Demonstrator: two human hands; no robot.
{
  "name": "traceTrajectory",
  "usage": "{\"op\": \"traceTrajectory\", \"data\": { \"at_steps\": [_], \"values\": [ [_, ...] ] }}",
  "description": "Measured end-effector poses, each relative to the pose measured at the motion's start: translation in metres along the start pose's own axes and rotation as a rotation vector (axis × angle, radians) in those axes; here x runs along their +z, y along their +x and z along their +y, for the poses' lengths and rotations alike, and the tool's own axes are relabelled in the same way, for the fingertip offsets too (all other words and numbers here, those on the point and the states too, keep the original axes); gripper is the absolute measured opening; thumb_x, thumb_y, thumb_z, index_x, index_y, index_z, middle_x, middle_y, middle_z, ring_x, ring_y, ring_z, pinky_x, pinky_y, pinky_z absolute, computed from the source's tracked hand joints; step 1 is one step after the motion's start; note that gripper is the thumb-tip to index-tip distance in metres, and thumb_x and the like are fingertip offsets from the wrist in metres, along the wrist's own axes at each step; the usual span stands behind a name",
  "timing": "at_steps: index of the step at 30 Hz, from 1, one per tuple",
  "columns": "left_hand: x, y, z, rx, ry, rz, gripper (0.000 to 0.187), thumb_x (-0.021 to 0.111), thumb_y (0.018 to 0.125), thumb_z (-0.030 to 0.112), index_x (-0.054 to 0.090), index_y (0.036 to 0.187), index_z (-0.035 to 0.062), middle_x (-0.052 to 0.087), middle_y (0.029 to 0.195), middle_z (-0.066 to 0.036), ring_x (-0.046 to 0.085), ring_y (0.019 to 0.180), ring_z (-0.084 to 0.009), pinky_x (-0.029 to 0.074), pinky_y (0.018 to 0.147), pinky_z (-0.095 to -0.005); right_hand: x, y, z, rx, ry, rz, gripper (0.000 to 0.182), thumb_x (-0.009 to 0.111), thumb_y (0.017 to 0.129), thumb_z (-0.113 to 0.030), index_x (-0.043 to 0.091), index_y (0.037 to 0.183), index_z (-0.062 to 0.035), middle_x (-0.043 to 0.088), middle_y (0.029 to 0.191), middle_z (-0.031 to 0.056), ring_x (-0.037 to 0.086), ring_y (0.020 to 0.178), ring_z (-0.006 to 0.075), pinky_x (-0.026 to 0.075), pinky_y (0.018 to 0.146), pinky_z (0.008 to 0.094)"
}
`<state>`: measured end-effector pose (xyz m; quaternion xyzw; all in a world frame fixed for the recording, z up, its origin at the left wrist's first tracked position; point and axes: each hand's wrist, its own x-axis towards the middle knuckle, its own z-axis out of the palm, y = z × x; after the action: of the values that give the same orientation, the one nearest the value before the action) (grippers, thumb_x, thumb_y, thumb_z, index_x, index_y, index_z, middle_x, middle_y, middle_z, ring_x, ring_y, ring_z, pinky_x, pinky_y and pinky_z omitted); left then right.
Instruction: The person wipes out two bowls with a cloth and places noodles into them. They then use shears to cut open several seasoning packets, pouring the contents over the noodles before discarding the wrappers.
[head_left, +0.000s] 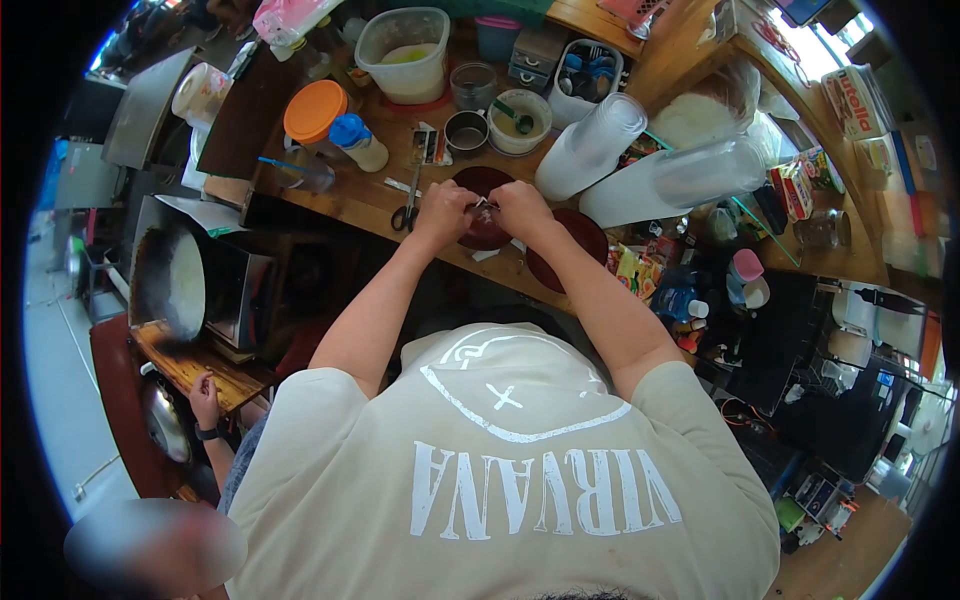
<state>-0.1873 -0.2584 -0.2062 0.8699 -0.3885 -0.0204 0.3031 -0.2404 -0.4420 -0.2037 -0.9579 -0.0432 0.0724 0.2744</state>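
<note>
My left hand (443, 212) and my right hand (523, 212) meet over a dark red bowl (482, 236) on the wooden table. The fingers of both are closed in a pinch on a small whitish piece (483, 203), which looks like a packet but is too small to identify. A pair of scissors (404, 217) lies just left of my left hand. Below my right forearm sits a second dark red dish (562, 272), partly covered by the arm. White scraps (486, 255) lie by the table's near edge.
Behind my hands stand a metal cup (466, 132), a white tub with a green spoon (519, 122) and an orange-lidded jar (315, 112). Stacked plastic cups (675, 185) lie at right. To the left are a large pan (186, 285) and another person's hand (204, 398).
</note>
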Motion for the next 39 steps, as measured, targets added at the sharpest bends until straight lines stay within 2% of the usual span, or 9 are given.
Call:
{"op": "traceTrajectory", "data": {
  "at_steps": [12,14,18,20,22,27,33,37,39],
  "values": [
    [0.01,0.001,-0.008,0.02,0.078,-0.069,0.012,0.073,0.072,0.014,0.076,0.083,0.0104,0.072,0.08,-0.006,0.064,0.085,-0.0287,0.046,0.076,-0.0434,-0.005,-0.007,-0.001,-0.04,0.186,0.131,0.02,0.066,0.078,-0.005,0.075,0.096,-0.0059,0.071,0.094,0.018,0.068,0.094,0.036,0.053,0.085,0.0461],
    [0.009,0.001,-0.004,0.067,0.056,0.002,0.01,0.073,0.073,0.014,0.074,0.081,0.0102,0.071,0.079,-0.006,0.063,0.084,-0.0288,0.046,0.075,-0.0431,-0.007,-0.01,-0.003,-0.015,0.192,0.128,0.02,0.066,0.078,-0.005,0.075,0.096,-0.006,0.071,0.094,0.0178,0.067,0.093,0.036,0.053,0.084,0.046],
    [0.007,0.001,-0.006,0.054,0.132,-0.062,0.009,0.072,0.073,0.014,0.075,0.081,0.0109,0.071,0.079,-0.006,0.063,0.084,-0.0283,0.045,0.074,-0.0429,0.002,-0.008,0.001,-0.057,0.205,0.216,0.018,0.068,0.078,-0.005,0.074,0.095,-0.0059,0.071,0.093,0.0175,0.067,0.092,0.0361,0.053,0.084,0.0458],
    [0.004,0.002,-0.001,0.108,0.08,0.023,0.011,0.07,0.072,0.013,0.075,0.082,0.0115,0.071,0.078,-0.005,0.063,0.083,-0.0281,0.045,0.074,-0.0429,0.006,-0.009,0.007,-0.034,0.172,0.171,0.017,0.068,0.079,-0.005,0.073,0.094,-0.0059,0.071,0.093,0.0172,0.067,0.092,0.0366,0.053,0.083,0.0458],
    [0.006,-0.002,-0.003,0.079,0.088,0.012,0.012,0.07,0.072,0.013,0.076,0.082,0.0117,0.071,0.078,-0.005,0.063,0.084,-0.0279,0.045,0.074,-0.043,0.004,-0.01,0.005,-0.011,0.138,0.132,0.015,0.068,0.079,-0.005,0.072,0.094,-0.0058,0.071,0.093,0.0169,0.067,0.091,0.037,0.054,0.082,0.0457],
    [0.011,-0.001,-0.005,0.051,0.138,-0.009,0.013,0.069,0.073,0.012,0.076,0.083,0.0117,0.071,0.079,-0.006,0.064,0.084,-0.0279,0.045,0.073,-0.0436,0.006,-0.011,0.008,-0.029,0.178,0.256,0.017,0.065,0.08,-0.004,0.072,0.095,-0.0061,0.071,0.093,0.0173,0.067,0.095,0.0362,0.053,0.084,0.0467],
    [0.008,0.007,0.002,0.054,0.187,-0.02,0.012,0.069,0.073,0.013,0.075,0.083,0.0113,0.07,0.079,-0.006,0.063,0.085,-0.0281,0.045,0.074,-0.0438,0.004,-0.007,0.004,-0.013,0.115,0.186,0.016,0.065,0.08,-0.006,0.072,0.094,-0.0065,0.071,0.091,0.017,0.067,0.094,0.0365,0.053,0.082,0.0472],
    [-0.01,0.011,0.02,0.04,0.194,-0.074,0.017,0.075,0.075,0.017,0.074,0.09,0.0095,0.072,0.087,-0.006,0.063,0.09,-0.0285,0.046,0.079,-0.0425,0.007,-0.005,0.0,0.01,0.044,0.13,0.017,0.065,0.079,-0.004,0.073,0.093,-0.0069,0.071,0.09,0.017,0.068,0.09,0.0369,0.054,0.08,0.0478],
    [-0.013,0.011,0.02,0.013,0.161,-0.055,0.022,0.077,0.074,0.02,0.074,0.092,0.0088,0.072,0.088,-0.006,0.064,0.092,-0.0291,0.047,0.081,-0.0423,0.007,-0.005,0.001,0.089,0.183,0.206,0.015,0.067,0.079,-0.006,0.074,0.092,-0.0076,0.071,0.091,0.0185,0.068,0.087,0.038,0.055,0.079,0.0458]
  ]
}}
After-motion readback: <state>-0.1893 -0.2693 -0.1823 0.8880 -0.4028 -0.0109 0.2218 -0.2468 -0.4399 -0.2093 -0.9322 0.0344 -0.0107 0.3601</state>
